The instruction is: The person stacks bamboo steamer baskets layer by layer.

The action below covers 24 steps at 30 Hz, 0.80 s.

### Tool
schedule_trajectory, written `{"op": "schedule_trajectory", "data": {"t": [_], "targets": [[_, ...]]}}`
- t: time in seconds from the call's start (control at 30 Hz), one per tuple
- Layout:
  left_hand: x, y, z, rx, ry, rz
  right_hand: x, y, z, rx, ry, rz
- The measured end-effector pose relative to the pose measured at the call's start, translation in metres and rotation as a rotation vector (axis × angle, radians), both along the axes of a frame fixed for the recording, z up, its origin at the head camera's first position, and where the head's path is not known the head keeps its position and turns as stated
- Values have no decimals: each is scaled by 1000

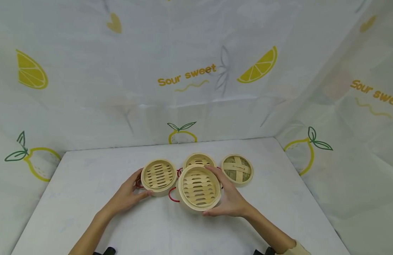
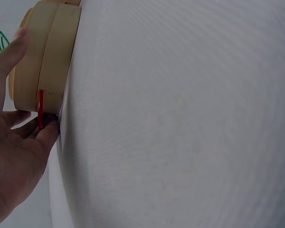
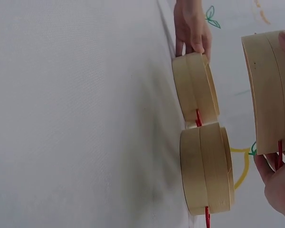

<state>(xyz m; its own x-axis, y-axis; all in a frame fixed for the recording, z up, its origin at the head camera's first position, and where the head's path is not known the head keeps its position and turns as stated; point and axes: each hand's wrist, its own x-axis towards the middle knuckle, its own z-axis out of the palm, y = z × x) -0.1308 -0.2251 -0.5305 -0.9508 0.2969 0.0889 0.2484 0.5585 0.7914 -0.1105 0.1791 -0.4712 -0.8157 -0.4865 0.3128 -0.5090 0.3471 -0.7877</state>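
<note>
In the head view my left hand [image 1: 124, 198] grips the left bamboo steamer basket [image 1: 159, 174], thumb at its front and fingers round its far left side. That basket rests on the table, with a red loop handle [image 2: 41, 109] by my fingers in the left wrist view. My right hand [image 1: 229, 200] holds another bamboo steamer basket [image 1: 200, 187] by its right side. The right wrist view shows this held basket [image 3: 268, 95] raised off the table. Behind it stands a third steamer basket [image 1: 198, 158], partly hidden in the head view.
A round woven bamboo lid [image 1: 237, 169] lies at the right of the baskets. The white table [image 1: 145, 230] meets a lemon-printed curtain [image 1: 136, 117] at the back, and more curtain hangs at the right.
</note>
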Motion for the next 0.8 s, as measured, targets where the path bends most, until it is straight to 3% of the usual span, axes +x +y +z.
{"op": "schedule_trajectory", "data": {"t": [0.4, 0.8], "targets": [[1, 0, 0, 16, -30, 7, 0, -17, 4, -10, 21, -32], [2, 1, 2, 22, -37, 0, -2, -27, 3, -64, -17, -58]]}}
